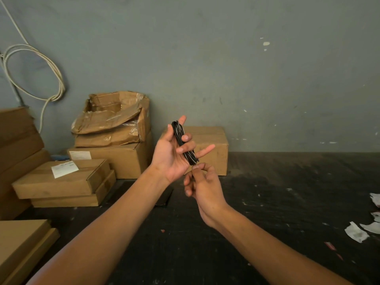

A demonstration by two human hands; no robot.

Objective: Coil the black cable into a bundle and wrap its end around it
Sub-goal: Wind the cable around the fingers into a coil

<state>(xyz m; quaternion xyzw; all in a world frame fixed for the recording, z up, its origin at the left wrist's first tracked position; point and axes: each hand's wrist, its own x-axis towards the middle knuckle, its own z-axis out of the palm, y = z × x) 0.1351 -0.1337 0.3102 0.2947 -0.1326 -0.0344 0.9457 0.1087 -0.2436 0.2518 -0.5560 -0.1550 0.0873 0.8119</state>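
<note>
The black cable [179, 133] is folded into a narrow, elongated bundle held upright in front of me. My left hand [171, 155] grips the bundle across its middle, with the index finger pointing up and the little finger sticking out to the right. Just below it, my right hand [202, 187] pinches the cable's lower end between thumb and fingertips at the bottom of the bundle. The stretch of cable inside both hands is hidden.
Cardboard boxes [61, 179] are stacked at the left, a torn open one [113, 118] sits behind them, and another box [209, 149] stands by the wall behind my hands. A white cable loop [33, 73] hangs on the wall. Paper scraps [357, 233] lie on the dark floor at right.
</note>
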